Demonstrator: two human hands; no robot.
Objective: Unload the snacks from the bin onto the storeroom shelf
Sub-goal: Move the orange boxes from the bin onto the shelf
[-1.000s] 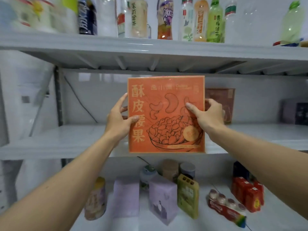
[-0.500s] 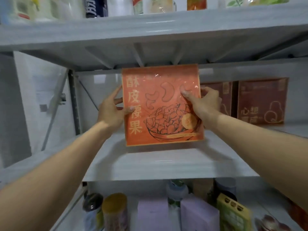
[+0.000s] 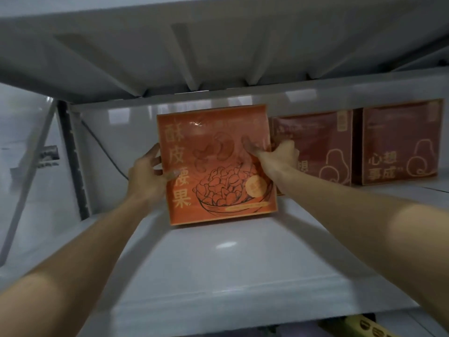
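The orange snack box (image 3: 218,166) stands upright over the white shelf (image 3: 218,276); whether its bottom edge touches cannot be told. The left hand (image 3: 148,176) grips its left edge and the right hand (image 3: 279,154) grips its right edge. 2 dark red boxes (image 3: 401,142) stand just right of it.

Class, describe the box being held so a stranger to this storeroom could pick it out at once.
On the pale grey shelf, three flat square boxes face you. Take the leftmost, the orange box gripped by the left hand and right hand. It alone is orange with a drawn bowl; the dark red boxes show a fruit outline.
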